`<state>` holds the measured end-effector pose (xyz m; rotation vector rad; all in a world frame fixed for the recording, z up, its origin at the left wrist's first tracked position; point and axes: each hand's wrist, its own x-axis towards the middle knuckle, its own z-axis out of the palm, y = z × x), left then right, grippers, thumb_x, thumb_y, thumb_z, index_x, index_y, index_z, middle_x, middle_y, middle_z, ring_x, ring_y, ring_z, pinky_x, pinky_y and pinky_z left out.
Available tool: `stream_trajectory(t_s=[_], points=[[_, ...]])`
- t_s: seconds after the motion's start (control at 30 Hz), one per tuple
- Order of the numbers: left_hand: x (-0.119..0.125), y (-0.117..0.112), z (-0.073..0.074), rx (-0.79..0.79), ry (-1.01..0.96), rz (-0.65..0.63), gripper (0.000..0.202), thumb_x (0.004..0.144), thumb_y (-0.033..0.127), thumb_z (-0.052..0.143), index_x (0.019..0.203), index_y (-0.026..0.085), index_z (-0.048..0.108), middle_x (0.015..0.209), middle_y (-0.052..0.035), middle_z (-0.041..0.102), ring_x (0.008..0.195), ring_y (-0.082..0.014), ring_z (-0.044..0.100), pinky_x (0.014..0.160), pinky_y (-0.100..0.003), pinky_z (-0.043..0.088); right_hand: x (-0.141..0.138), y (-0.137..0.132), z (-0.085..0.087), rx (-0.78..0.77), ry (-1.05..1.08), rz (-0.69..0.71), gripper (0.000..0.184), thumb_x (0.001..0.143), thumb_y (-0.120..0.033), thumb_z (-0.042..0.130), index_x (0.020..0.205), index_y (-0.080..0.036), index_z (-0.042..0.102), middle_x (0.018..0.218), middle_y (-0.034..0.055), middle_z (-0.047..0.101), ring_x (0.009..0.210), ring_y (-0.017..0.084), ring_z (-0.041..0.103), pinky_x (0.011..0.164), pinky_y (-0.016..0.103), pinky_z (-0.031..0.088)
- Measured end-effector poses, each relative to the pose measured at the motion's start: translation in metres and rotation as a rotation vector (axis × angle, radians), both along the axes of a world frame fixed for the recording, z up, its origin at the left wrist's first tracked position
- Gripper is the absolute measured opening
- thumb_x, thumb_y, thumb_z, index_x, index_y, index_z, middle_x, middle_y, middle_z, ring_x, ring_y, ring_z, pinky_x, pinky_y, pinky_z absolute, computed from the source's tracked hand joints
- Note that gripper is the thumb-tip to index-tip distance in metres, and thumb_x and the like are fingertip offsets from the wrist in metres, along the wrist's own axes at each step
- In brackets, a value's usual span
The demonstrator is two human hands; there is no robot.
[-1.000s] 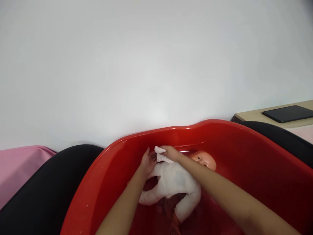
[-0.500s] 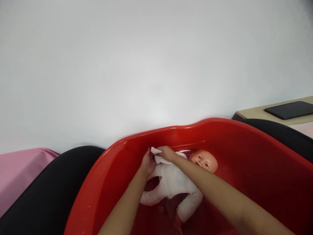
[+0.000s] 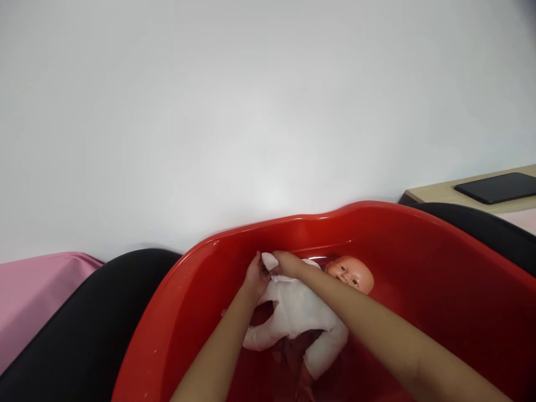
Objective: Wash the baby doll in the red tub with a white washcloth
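Observation:
A baby doll (image 3: 304,312) in a white cloth body lies on its back inside a red plastic tub (image 3: 419,262), its bare head (image 3: 352,273) toward the right. My right hand (image 3: 287,263) reaches across the doll and pinches a bunched end of the white cloth (image 3: 269,261) near the tub's far wall. My left hand (image 3: 254,277) is closed on the same bunch of cloth from the left side. Both forearms cross over the doll's body.
The tub rests on a black surface (image 3: 84,324). A pink cloth (image 3: 29,290) lies at the left. At the right stands a beige table edge (image 3: 435,194) with a dark tablet (image 3: 496,187) on it. A plain white wall fills the background.
Both hands have drawn closer together on the bunched cloth, which now shows less above my fingers. The doll has barely shifted.

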<state>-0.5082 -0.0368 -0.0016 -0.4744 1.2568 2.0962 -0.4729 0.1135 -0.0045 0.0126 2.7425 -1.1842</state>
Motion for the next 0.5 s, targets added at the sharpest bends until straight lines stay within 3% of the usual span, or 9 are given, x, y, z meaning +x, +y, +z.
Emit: stream_trajectory(t_s=[0.13, 0.27, 0.5], points=[[-0.001, -0.004, -0.001, 0.001, 0.033, -0.004, 0.033, 0.102, 0.044, 0.053, 0.096, 0.015, 0.067, 0.085, -0.0078, 0.069, 0.071, -0.0177, 0.064, 0.065, -0.029, 0.054, -0.004, -0.009, 0.0, -0.078, 0.051, -0.036, 0.037, 0.072, -0.028, 0.083, 0.106, -0.015, 0.073, 0.105, 0.0074, 0.074, 0.092, 0.022, 0.063, 0.078, 0.029, 0.042], [-0.003, -0.005, -0.002, 0.022, 0.031, -0.026, 0.033, 0.102, 0.044, 0.053, 0.1, 0.014, 0.068, 0.088, -0.0083, 0.07, 0.073, -0.0183, 0.065, 0.069, -0.03, 0.055, -0.008, -0.009, -0.011, -0.192, 0.071, -0.073, 0.037, 0.068, -0.03, 0.085, 0.101, -0.018, 0.075, 0.095, 0.0026, 0.074, 0.085, 0.019, 0.064, 0.074, 0.027, 0.043], [-0.001, -0.001, -0.005, 0.076, 0.065, -0.077, 0.038, 0.103, 0.047, 0.05, 0.106, 0.015, 0.07, 0.105, -0.0113, 0.073, 0.092, -0.0242, 0.07, 0.085, -0.038, 0.059, -0.016, -0.011, -0.024, -0.374, 0.091, -0.151, 0.028, 0.087, -0.04, 0.066, 0.091, -0.013, 0.075, 0.088, 0.004, 0.074, 0.082, 0.017, 0.065, 0.071, 0.024, 0.046]])
